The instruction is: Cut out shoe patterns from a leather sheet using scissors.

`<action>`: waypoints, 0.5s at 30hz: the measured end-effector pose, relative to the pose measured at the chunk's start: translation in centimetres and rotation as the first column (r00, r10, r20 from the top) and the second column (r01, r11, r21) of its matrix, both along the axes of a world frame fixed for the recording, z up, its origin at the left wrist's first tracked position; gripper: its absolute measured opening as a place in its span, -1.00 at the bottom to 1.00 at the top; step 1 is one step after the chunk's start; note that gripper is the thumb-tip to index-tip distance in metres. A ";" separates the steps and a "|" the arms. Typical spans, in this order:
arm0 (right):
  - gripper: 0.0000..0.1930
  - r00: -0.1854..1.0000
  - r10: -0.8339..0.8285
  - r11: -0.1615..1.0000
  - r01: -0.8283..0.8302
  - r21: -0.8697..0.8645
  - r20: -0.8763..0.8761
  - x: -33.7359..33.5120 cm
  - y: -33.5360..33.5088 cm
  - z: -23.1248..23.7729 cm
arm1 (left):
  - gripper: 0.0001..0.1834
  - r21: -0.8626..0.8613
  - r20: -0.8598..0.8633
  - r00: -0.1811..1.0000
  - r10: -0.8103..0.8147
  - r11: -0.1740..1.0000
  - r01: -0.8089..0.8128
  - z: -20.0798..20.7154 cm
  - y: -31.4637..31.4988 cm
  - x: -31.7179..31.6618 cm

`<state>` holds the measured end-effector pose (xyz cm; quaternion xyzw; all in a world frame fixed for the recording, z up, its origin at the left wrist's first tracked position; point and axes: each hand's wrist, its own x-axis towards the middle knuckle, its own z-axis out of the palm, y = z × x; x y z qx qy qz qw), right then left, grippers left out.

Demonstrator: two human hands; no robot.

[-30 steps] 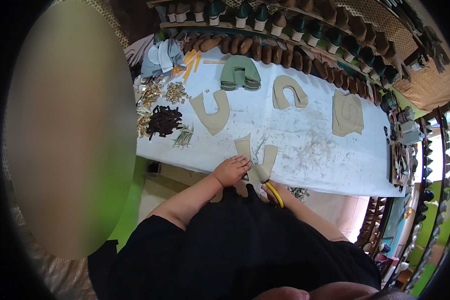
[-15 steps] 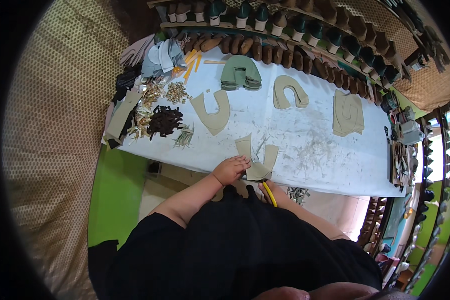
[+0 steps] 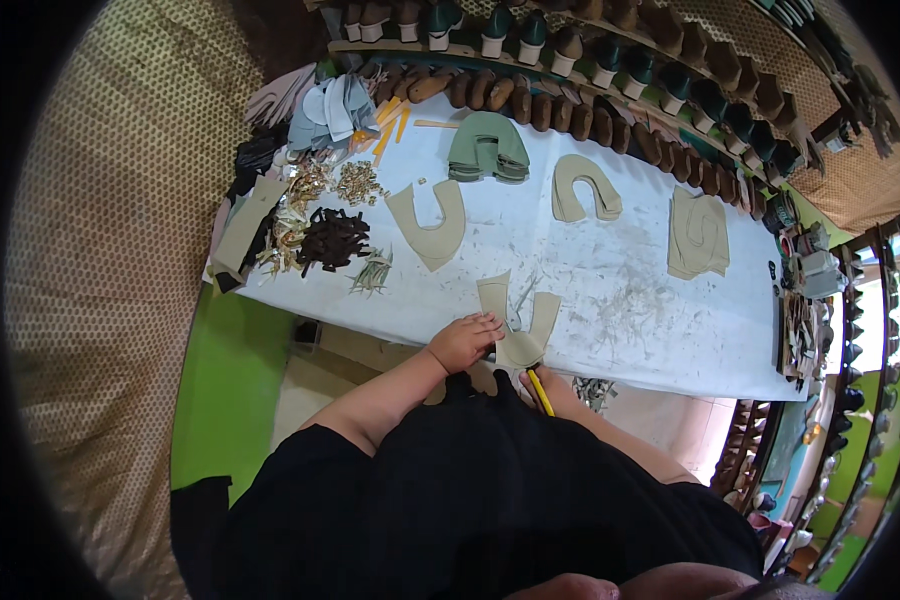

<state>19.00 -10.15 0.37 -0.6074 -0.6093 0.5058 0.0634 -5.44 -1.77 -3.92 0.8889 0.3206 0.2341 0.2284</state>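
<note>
A beige U-shaped shoe-upper piece (image 3: 520,348) lies at the table's near edge, its two arms pointing away from me. My left hand (image 3: 462,342) grips its left side, fingers together on the piece and thumb hidden. Close by the near right corner, my right hand (image 3: 560,392) is closed around a slim yellow-handled tool (image 3: 541,392). The tool's working end is too small to make out. Between the two arms of the piece lies a thin greyish object (image 3: 519,297) of unclear kind.
Similar beige pieces (image 3: 430,235) and a green stack (image 3: 488,150) lie farther back on the white-covered table (image 3: 470,230). Dark brown strips (image 3: 332,240) and gold bits (image 3: 358,183) are heaped left. Shoe lasts (image 3: 540,112) line the back; heeled shoes (image 3: 603,62) stand on a shelf behind.
The whole view has shifted slightly. The yellow handle has turned and now looks straighter, and the right hand has moved a little. The left hand keeps its hold on the piece.
</note>
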 end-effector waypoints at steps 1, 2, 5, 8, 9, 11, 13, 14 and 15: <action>-0.43 1.000 -0.007 1.000 0.007 0.001 0.029 0.0 -0.1 -0.5 | -0.64 0.000 0.000 1.000 -0.001 1.000 0.001 0.1 0.1 0.0; -0.42 0.998 -0.012 1.000 0.012 0.001 0.058 -0.2 0.0 -0.4 | -0.63 0.000 0.000 1.000 0.001 1.000 -0.001 0.1 0.1 0.0; -0.43 0.997 -0.006 1.000 0.007 -0.012 0.075 -0.5 -0.1 0.2 | -0.63 -0.014 0.009 1.000 0.010 1.000 -0.010 0.1 -0.1 -0.1; -0.45 1.000 -0.021 1.000 0.021 0.004 -0.017 -0.2 -0.5 -1.1 | -0.61 -0.021 0.023 1.000 0.017 1.000 -0.017 0.1 -0.1 -0.1; -0.45 1.000 -0.021 1.000 0.021 0.004 -0.016 -0.1 -0.3 -1.0 | -0.61 -0.018 0.026 0.999 0.020 1.000 -0.019 0.1 -0.1 -0.1; -0.48 0.995 -0.039 0.999 0.038 -0.015 -0.095 0.2 0.0 -0.6 | -0.60 -0.009 0.036 0.999 0.018 1.000 -0.018 0.0 0.0 -0.2; -0.49 0.994 -0.062 0.997 0.057 -0.057 -0.090 0.2 0.2 -1.9 | -0.59 -0.001 0.047 0.999 0.015 1.000 -0.015 -0.2 -0.1 -0.1; -0.49 0.993 -0.083 0.992 0.074 -0.098 -0.089 0.0 0.4 -2.0 | -0.59 0.010 0.048 0.999 0.014 1.000 -0.015 -0.2 0.0 -0.2; -0.49 0.993 -0.082 0.993 0.074 -0.098 -0.087 -0.1 0.5 -1.9 | -0.59 0.021 0.048 0.999 0.014 1.000 -0.015 -0.3 0.0 -0.2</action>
